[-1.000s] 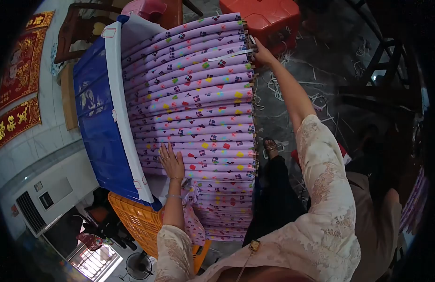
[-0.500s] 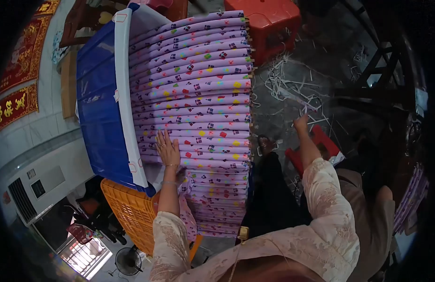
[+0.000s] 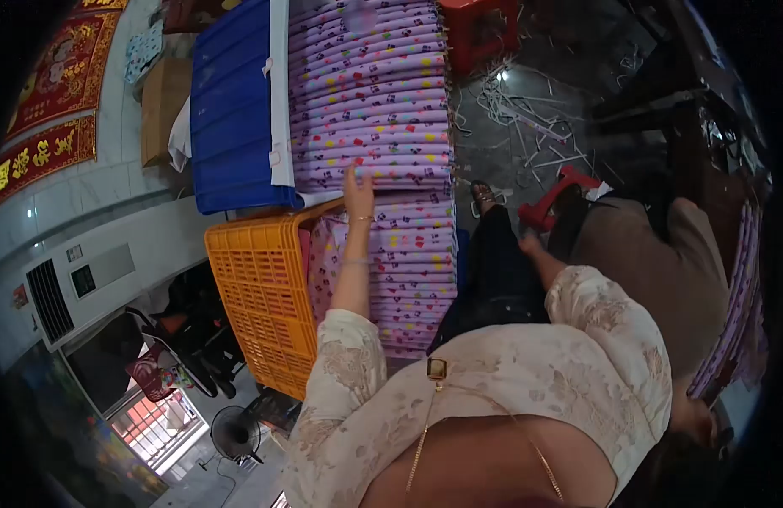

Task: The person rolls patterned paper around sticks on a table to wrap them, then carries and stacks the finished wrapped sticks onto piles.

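Observation:
My left hand (image 3: 358, 193) lies on the lowest purple printed fabric roll of the upper stack (image 3: 366, 110), fingers stretched out, beside a gap. Under that gap is a second stack (image 3: 413, 271) of the same printed fabric, packed in close folds. The upper stack sits in a blue plastic bin (image 3: 239, 110) with a white rim. An orange plastic crate (image 3: 260, 296) stands left of the lower stack. My right hand (image 3: 530, 245) hangs low beside my dark trouser leg, near a small red stool (image 3: 548, 203). Its fingers are too small and shaded to make out.
White strips (image 3: 527, 118) litter the dark floor. A red plastic stool (image 3: 480, 34) stands at the far end. Another person in brown trousers (image 3: 645, 262) sits at my right, with more purple fabric (image 3: 730, 296) behind. A fan (image 3: 236, 432) stands lower left.
The view has shifted, so the stacks appear higher. My left hand has slid to the upper stack's near edge. My right hand, earlier stretched forward over the strips, has drawn back towards my body.

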`<state>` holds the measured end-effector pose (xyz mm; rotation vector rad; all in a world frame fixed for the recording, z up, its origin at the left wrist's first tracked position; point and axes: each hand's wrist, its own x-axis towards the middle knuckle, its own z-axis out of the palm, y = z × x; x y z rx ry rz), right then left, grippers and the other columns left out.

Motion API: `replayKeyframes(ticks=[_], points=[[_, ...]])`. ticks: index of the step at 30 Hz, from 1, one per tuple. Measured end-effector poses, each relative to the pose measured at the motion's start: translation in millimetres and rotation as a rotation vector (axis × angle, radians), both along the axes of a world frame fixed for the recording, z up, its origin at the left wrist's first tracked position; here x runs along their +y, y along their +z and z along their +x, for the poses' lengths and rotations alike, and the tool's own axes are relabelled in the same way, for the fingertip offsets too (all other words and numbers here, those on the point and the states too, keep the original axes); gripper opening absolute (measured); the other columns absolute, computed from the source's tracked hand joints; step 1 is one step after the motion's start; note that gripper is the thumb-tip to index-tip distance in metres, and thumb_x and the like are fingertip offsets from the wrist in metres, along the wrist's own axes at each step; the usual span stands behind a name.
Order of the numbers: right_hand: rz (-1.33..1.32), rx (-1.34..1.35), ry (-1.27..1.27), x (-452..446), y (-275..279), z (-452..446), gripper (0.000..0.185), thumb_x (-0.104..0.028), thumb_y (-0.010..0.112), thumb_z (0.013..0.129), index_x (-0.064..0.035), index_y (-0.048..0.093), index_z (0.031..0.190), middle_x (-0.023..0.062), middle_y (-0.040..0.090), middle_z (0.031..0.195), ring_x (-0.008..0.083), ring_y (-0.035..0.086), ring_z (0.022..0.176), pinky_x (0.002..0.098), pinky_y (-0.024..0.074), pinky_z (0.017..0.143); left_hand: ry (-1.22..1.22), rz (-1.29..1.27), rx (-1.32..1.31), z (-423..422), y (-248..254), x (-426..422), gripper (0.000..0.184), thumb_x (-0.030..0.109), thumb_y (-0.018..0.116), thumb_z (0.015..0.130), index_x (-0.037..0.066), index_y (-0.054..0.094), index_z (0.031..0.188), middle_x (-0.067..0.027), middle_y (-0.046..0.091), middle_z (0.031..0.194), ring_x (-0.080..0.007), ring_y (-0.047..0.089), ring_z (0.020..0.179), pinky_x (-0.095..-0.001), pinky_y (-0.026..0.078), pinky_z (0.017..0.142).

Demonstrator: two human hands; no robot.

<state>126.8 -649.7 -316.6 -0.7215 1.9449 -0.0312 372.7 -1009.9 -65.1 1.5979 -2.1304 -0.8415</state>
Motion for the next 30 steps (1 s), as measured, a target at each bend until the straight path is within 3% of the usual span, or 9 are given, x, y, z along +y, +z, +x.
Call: replayKeyframes(ticks=[7, 8, 12, 15, 19, 21, 24, 27, 30], points=[[-0.208, 0.146, 0.007, -8, 45, 2, 0.031, -0.026, 0.046, 0.077, -0.0014, 0.061, 0.086, 0.0212, 0.058, 0.091, 0.0373, 0.055, 0.089, 0.043, 0.0433, 0.076, -0.114, 0.555, -0.213, 115, -17, 295, 0.041, 0.022, 0.055, 0.077, 0.001, 0.049, 0.112, -0.0181, 0.053, 0.108, -0.0314, 0.049, 0.102, -0.0381, 0.037, 0.087], [-0.264, 0.182, 0.007, -5, 45, 8, 0.032, -0.029, 0.045, 0.077, -0.0025, 0.063, 0.081, 0.0206, 0.059, 0.088, 0.0385, 0.055, 0.087, 0.0444, 0.0438, 0.074, -0.087, 0.445, -0.035, 181, -100, 345, 0.037, 0.022, 0.056, 0.074, 0.002, 0.054, 0.105, -0.0183, 0.057, 0.097, -0.0318, 0.055, 0.09, -0.0403, 0.042, 0.078], [-0.368, 0.195, 0.361, 34, -81, -41, 0.029, -0.025, 0.043, 0.078, -0.002, 0.06, 0.084, 0.021, 0.058, 0.088, 0.0362, 0.057, 0.083, 0.0424, 0.0447, 0.072, -0.042, 0.518, -0.264, 258, -104, 513, 0.024, 0.021, 0.055, 0.073, 0.003, 0.059, 0.089, -0.0174, 0.059, 0.083, -0.0328, 0.057, 0.076, -0.0419, 0.044, 0.067], [-0.393, 0.146, 0.712, 10, -2, -44, 0.027, -0.02, 0.039, 0.08, -0.0047, 0.061, 0.079, 0.0195, 0.059, 0.082, 0.0343, 0.058, 0.078, 0.0415, 0.0461, 0.066, 0.024, 0.82, -0.232, 302, -33, 528, 0.019, 0.021, 0.054, 0.072, 0.004, 0.06, 0.08, -0.0168, 0.059, 0.076, -0.0315, 0.057, 0.07, -0.0407, 0.044, 0.063], [-0.461, 0.04, 0.858, -24, 87, 26, 0.025, -0.02, 0.039, 0.081, -0.0048, 0.058, 0.086, 0.0194, 0.054, 0.09, 0.0336, 0.054, 0.085, 0.0413, 0.0434, 0.07, 0.447, 0.76, 0.426, 382, -201, 611, 0.036, 0.03, 0.047, 0.084, 0.003, 0.054, 0.107, -0.0175, 0.054, 0.105, -0.0288, 0.05, 0.101, -0.0371, 0.04, 0.083], [-0.482, -0.009, 0.919, -33, 105, 53, 0.025, -0.02, 0.038, 0.082, -0.0048, 0.056, 0.089, 0.0193, 0.052, 0.094, 0.0333, 0.052, 0.088, 0.0413, 0.042, 0.073, 0.697, 0.322, 0.124, 320, -185, 598, 0.031, 0.029, 0.046, 0.083, 0.004, 0.058, 0.095, -0.0173, 0.057, 0.097, -0.029, 0.053, 0.092, -0.039, 0.041, 0.077], [-0.505, -0.057, 0.963, -37, 118, 63, 0.025, -0.02, 0.037, 0.082, -0.0049, 0.054, 0.094, 0.0192, 0.048, 0.1, 0.0328, 0.048, 0.093, 0.0412, 0.04, 0.076, 0.984, 0.965, 0.0, 274, -224, 561, 0.03, 0.03, 0.05, 0.078, 0.004, 0.061, 0.088, -0.0176, 0.06, 0.087, -0.0333, 0.057, 0.082, -0.041, 0.044, 0.073], [-0.529, -0.093, 0.929, -31, 125, 63, 0.026, -0.019, 0.037, 0.083, -0.005, 0.051, 0.099, 0.0192, 0.044, 0.106, 0.0323, 0.045, 0.098, 0.0411, 0.038, 0.08, 0.544, 0.367, -0.269, 231, -193, 551, 0.031, 0.029, 0.047, 0.08, 0.005, 0.058, 0.097, -0.014, 0.058, 0.099, -0.0313, 0.053, 0.096, -0.0415, 0.043, 0.079], [-0.551, -0.099, 0.866, -24, 126, 26, 0.028, -0.019, 0.036, 0.084, -0.0051, 0.049, 0.104, 0.0191, 0.04, 0.112, 0.0318, 0.042, 0.103, 0.041, 0.036, 0.084, 1.086, 0.558, 0.157, 195, -191, 527, 0.04, 0.03, 0.05, 0.078, 0.004, 0.053, 0.108, -0.0156, 0.058, 0.099, -0.0304, 0.053, 0.098, -0.0375, 0.043, 0.081]])
